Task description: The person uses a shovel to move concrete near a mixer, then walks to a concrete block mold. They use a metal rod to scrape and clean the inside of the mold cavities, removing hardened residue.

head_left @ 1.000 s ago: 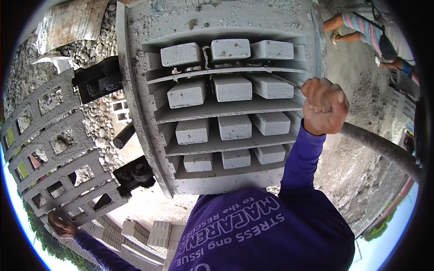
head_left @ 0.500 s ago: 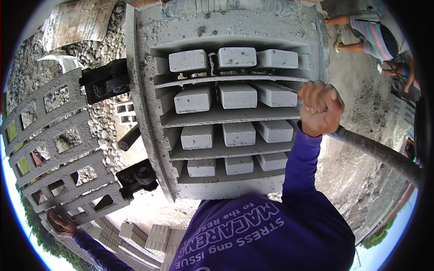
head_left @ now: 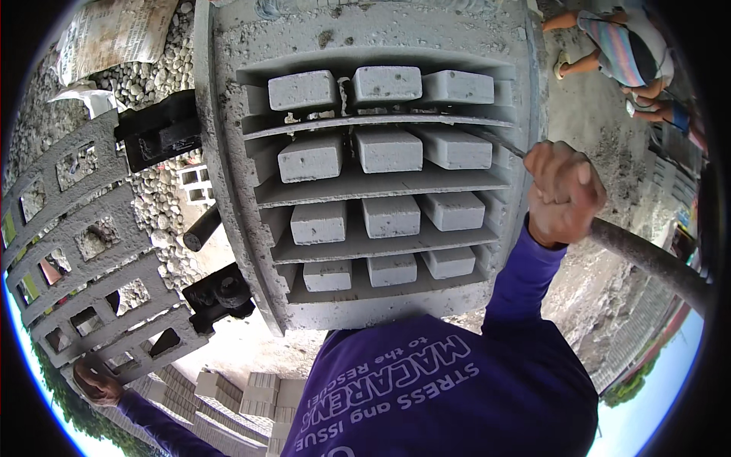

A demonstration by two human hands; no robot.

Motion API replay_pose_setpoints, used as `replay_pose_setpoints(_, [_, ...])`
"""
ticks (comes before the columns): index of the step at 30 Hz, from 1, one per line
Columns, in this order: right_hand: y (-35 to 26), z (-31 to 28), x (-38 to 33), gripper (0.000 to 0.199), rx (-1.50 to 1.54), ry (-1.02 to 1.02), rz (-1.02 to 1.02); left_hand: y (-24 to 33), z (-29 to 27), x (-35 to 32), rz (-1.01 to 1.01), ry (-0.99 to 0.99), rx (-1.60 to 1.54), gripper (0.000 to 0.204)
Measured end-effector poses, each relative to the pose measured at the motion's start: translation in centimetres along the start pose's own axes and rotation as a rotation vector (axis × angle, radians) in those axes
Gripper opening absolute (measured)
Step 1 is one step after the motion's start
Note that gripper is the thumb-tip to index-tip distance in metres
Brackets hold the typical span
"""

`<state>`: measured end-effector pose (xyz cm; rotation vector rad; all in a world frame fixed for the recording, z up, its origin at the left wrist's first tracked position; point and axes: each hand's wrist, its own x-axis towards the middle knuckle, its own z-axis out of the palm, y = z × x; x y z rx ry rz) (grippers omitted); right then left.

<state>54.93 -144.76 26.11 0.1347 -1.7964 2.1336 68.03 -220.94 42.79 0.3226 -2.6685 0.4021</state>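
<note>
Before me stands a grey, cement-caked steel block mould [head_left: 228, 213], with thin divider plates across it and several rectangular cores in rows between them. Right of the mould, my right hand [head_left: 565, 190] is closed in a fist round a thin metal rod [head_left: 499, 142], whose far end reaches over the upper right cores; its tip is hard to make out. At the lower left, my left hand [head_left: 97, 385] is curled against the outer edge of a tilted grey slotted frame [head_left: 84, 202]. Part of its grip is hidden.
Two black hinge-like brackets [head_left: 161, 129] sit between frame and mould. A thick pipe [head_left: 647, 263] extends to the right of my fist. Gravel [head_left: 156, 80] and a sack [head_left: 114, 34] lie at the upper left. Stacked blocks [head_left: 259, 394] stand below. People [head_left: 624, 53] are at the upper right.
My right hand has moved right, away from the mould, with the rod. The mould and frame appear shifted slightly left and up in the view. My left hand stays at the frame's edge.
</note>
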Motion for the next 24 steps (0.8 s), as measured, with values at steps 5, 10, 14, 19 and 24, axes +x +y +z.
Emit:
replay_pose_setpoints(5, [5.0, -0.4, -0.5, 0.039, -0.038, 0.23, 0.115, 0.4, -0.2, 0.3, 0.087, 0.027, 0.046, 0.05])
replay_pose_setpoints(10, [-2.4, -0.5, 3.1, 0.04, 0.166, -0.025, 0.068, 1.2, -0.3, -0.3, -0.002, 0.022, 0.055, 0.051])
replay_pose_setpoints(14, [8.6, -2.7, 0.2, 0.043, -0.122, 0.511, 0.191, 1.0, -0.3, 0.3, 0.043, 0.006, 0.098, 0.051])
replay_pose_setpoints(19, [-2.2, 0.5, 3.4, 0.048, 0.144, 0.136, 0.119, 0.9, -0.3, -0.1, 0.004, -0.014, 0.07, 0.048])
replay_pose_setpoints(24, [-3.4, 1.2, 2.3, 0.046, 0.287, -0.108, 0.061, -0.1, -0.5, -0.3, 0.076, -0.016, 0.102, 0.049])
